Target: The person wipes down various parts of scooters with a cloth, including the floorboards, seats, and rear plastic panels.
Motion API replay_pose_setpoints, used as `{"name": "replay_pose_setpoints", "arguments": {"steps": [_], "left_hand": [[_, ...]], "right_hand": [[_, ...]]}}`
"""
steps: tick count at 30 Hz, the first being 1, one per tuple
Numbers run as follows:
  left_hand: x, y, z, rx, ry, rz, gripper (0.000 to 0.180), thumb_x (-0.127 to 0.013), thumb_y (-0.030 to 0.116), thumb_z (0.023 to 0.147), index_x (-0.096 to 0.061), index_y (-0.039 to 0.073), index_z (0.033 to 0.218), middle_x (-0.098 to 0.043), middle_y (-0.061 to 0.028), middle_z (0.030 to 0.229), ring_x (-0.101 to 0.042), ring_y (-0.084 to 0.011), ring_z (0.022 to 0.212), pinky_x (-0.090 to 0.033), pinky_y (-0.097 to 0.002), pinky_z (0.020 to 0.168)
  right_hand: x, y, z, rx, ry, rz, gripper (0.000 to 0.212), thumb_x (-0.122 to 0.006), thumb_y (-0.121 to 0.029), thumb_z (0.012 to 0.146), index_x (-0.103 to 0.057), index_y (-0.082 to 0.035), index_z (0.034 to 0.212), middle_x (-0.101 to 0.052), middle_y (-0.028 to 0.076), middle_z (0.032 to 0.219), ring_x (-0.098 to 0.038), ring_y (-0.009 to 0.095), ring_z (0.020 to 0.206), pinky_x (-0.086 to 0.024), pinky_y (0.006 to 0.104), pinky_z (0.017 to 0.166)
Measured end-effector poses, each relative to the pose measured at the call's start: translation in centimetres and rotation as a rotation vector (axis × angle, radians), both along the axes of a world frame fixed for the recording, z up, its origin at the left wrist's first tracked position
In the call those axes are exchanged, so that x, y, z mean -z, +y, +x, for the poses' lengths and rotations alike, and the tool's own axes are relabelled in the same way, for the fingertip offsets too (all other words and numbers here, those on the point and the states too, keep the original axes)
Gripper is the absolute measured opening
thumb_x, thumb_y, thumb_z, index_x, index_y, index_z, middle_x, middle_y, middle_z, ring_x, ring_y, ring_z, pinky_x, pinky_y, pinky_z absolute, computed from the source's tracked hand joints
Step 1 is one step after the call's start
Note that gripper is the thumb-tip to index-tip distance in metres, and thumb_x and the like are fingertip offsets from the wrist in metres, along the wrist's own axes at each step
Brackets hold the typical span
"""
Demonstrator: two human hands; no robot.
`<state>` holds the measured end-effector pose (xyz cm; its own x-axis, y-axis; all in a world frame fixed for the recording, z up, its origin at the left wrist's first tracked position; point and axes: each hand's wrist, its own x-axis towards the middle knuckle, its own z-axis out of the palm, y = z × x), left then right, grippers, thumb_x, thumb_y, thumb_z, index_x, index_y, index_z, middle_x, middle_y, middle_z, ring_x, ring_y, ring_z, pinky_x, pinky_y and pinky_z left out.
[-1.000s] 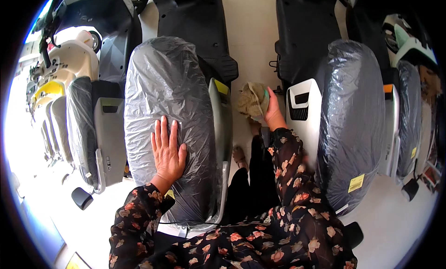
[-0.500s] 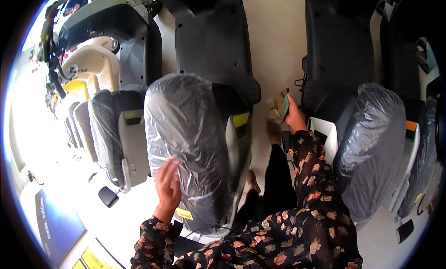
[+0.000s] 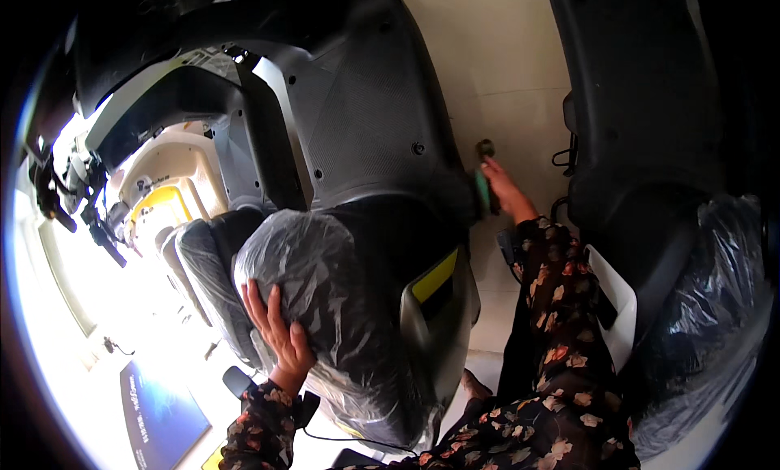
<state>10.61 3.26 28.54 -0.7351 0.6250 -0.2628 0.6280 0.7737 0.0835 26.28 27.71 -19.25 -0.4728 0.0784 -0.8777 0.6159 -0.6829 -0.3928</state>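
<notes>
Scooter in dark grey fills the middle, its long plastic-wrapped seat nearer the lower edge. Of the hands, the left hand rests against the seat's left side, fingers extended, clutching nothing. The right hand, just beside the scooter's right edge, grasps a small green-and-brown item, too blurred to identify.

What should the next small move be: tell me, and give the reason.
Probably bring the cloth in the right hand against the right edge of the black footboard and wipe lightly along it. The cloth looks close beside that edge, though contact is unclear, while the left hand lies on the plastic-wrapped seat, which may help with balance.
</notes>
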Motion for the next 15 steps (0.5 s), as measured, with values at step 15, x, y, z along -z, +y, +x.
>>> {"name": "replay_pose_setpoints", "arguments": {"steps": [15], "left_hand": [[-0.3,-1.3,0.2,-0.039,-0.005,-0.06,0.058,-0.033,0.045,0.098,-0.035,0.012,0.145,-0.016,-0.0291,0.155,-0.014,-0.0518,0.143,-0.009,-0.0652,0.113]], "right_hand": [[1.6,8.2,-25.2,-0.049,0.288,0.667,0.041,-0.047,-0.025,0.1,-0.052,-0.01,0.138,-0.062,0.02,0.125,-0.059,0.032,0.117,-0.044,0.0366,0.098]]}}
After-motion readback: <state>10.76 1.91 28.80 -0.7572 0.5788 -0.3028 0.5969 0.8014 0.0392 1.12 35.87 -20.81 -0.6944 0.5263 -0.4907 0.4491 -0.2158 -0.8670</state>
